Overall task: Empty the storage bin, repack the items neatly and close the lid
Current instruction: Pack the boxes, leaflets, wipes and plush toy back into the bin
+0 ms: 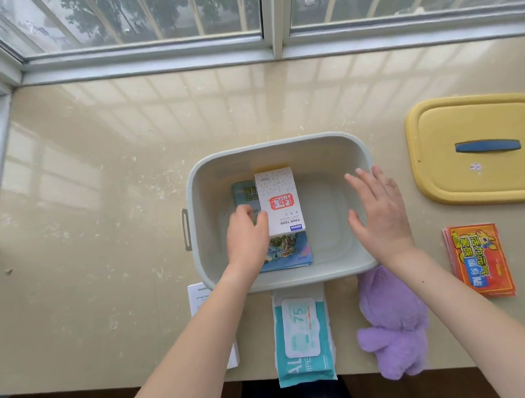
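A pale grey storage bin (314,147) stands on the beige sill in front of me. In its left half a white box (279,199) with a red stamp lies on a blue picture book (287,251). My left hand (246,238) is inside the bin, fingers against the white box's left edge and resting on the book. Above the bin's right half, my right hand (379,209) hovers flat with fingers spread and nothing in it. The yellow lid (479,121) with a blue handle lies to the right of the bin.
Along the near edge lie a teal wet-wipes pack (302,335), a purple plush toy (393,322), a white box (200,295) partly under my left arm, and a stack of orange-red packets (479,261) at the right. Window frames border the sill at the back and left.
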Demonstrator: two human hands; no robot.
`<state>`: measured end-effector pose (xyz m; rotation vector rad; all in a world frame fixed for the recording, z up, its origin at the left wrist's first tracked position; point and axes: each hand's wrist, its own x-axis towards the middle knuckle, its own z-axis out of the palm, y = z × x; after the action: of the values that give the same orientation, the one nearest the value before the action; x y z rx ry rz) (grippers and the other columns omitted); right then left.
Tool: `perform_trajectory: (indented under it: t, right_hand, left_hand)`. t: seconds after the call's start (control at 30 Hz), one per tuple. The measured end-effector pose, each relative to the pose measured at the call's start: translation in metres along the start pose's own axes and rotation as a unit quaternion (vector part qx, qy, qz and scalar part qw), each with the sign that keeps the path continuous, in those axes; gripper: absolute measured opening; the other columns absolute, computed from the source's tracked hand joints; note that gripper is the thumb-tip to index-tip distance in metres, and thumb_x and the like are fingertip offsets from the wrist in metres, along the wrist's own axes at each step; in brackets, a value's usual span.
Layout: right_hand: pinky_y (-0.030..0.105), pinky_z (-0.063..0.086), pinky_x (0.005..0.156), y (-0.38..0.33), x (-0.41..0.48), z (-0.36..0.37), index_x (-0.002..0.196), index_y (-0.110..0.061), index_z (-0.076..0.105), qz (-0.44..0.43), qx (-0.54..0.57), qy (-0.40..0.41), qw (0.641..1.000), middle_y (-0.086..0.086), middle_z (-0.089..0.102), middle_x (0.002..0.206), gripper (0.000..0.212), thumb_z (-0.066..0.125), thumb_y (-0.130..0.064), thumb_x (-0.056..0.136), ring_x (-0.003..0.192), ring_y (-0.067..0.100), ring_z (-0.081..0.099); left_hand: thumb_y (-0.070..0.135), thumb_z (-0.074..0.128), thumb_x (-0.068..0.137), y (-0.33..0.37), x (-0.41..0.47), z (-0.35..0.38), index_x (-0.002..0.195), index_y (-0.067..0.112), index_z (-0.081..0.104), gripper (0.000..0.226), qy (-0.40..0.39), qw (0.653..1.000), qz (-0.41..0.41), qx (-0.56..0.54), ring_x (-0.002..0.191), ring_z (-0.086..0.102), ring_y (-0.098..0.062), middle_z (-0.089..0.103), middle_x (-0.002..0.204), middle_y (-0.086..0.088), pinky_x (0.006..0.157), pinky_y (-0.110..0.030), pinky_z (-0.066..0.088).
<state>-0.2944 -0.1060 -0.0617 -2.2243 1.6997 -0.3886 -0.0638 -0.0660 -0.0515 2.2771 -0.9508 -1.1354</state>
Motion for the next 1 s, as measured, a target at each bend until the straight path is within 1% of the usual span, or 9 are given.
perform_trajectory:
  t: [0.1,0.2,0.37,0.47,0.53,0.63,0.77,0.87,1.0]
  right_hand:
    - [0.048,0.027,0.116,-0.021,0.003,-0.029,0.141,-0.01,0.046,-0.007,0.049,0.012,0.999,0.013,0.048,0.145,0.064,0.067,-0.006,0.082,0.139,0.032,0.038]
    - [0.049,0.033,0.113,-0.051,0.002,-0.074,0.142,-0.008,0.047,-0.03,0.07,0.039,0.996,0.014,0.05,0.142,0.06,0.066,-0.01,0.085,0.136,0.031,0.041]
    - [0.044,0.034,0.113,-0.097,-0.025,-0.145,0.141,-0.009,0.048,-0.089,0.056,0.083,0.991,0.012,0.053,0.14,0.053,0.05,-0.028,0.091,0.136,0.031,0.042]
    - [0.042,0.032,0.115,-0.117,-0.05,-0.173,0.142,-0.011,0.048,-0.122,0.046,0.099,0.986,0.009,0.052,0.142,0.054,0.044,-0.034,0.093,0.137,0.03,0.04]
    - [0.041,0.031,0.115,-0.125,-0.071,-0.183,0.142,-0.012,0.048,-0.139,0.041,0.104,0.984,0.009,0.051,0.142,0.053,0.044,-0.035,0.094,0.138,0.029,0.039]
    - [0.045,0.035,0.113,-0.126,-0.105,-0.179,0.142,-0.013,0.048,-0.143,0.045,0.087,0.985,0.01,0.052,0.142,0.053,0.043,-0.035,0.094,0.136,0.029,0.043]
    - [0.045,0.039,0.11,-0.115,-0.15,-0.152,0.142,-0.016,0.048,-0.11,0.052,0.035,0.992,0.008,0.054,0.14,0.054,0.043,-0.036,0.092,0.132,0.027,0.047]
    - [0.045,0.043,0.107,-0.108,-0.179,-0.134,0.142,-0.02,0.047,-0.097,0.054,-0.005,0.994,0.007,0.054,0.14,0.052,0.05,-0.033,0.092,0.132,0.024,0.047]
    - [0.032,0.037,0.107,-0.111,-0.195,-0.121,0.139,-0.018,0.052,-0.079,0.045,-0.014,0.996,0.005,0.059,0.134,0.054,0.067,-0.022,0.087,0.127,0.021,0.052]
  left_hand:
    - [0.03,0.043,0.099,0.022,-0.027,-0.037,0.135,0.012,0.047,0.041,0.025,0.989,0.105,0.099,0.12,0.048,-0.023,0.053,0.132,-0.005,0.094,-0.032,0.038]
    - [0.028,0.045,0.099,0.049,-0.058,-0.078,0.136,0.01,0.049,0.042,0.065,0.966,0.196,0.152,0.121,0.048,-0.025,0.054,0.132,-0.008,0.1,-0.035,0.038]
    - [0.025,0.048,0.097,0.081,-0.128,-0.14,0.13,0.006,0.055,0.04,0.163,0.905,0.335,0.205,0.11,0.053,-0.027,0.062,0.119,-0.009,0.095,-0.034,0.041]
    - [0.031,0.041,0.095,0.08,-0.169,-0.163,0.128,0.006,0.058,0.046,0.21,0.879,0.375,0.205,0.107,0.055,-0.025,0.064,0.118,-0.007,0.095,-0.032,0.042]
    - [0.032,0.039,0.095,0.069,-0.194,-0.172,0.129,0.006,0.058,0.047,0.224,0.877,0.38,0.189,0.11,0.056,-0.024,0.064,0.12,-0.007,0.097,-0.032,0.042]
    - [0.033,0.038,0.096,0.031,-0.224,-0.171,0.13,0.008,0.058,0.047,0.232,0.885,0.361,0.183,0.109,0.056,-0.023,0.064,0.121,-0.006,0.097,-0.033,0.043]
    - [0.038,0.036,0.094,-0.037,-0.253,-0.156,0.128,0.008,0.059,0.051,0.203,0.919,0.277,0.193,0.106,0.06,-0.024,0.066,0.117,-0.007,0.089,-0.035,0.049]
    - [0.042,0.031,0.092,-0.079,-0.266,-0.146,0.126,0.01,0.061,0.056,0.172,0.939,0.213,0.211,0.101,0.063,-0.025,0.067,0.114,-0.007,0.082,-0.035,0.052]
    - [0.049,0.023,0.09,-0.109,-0.278,-0.144,0.132,0.012,0.056,0.065,0.153,0.953,0.17,0.199,0.112,0.056,-0.021,0.063,0.122,-0.003,0.092,-0.033,0.047]
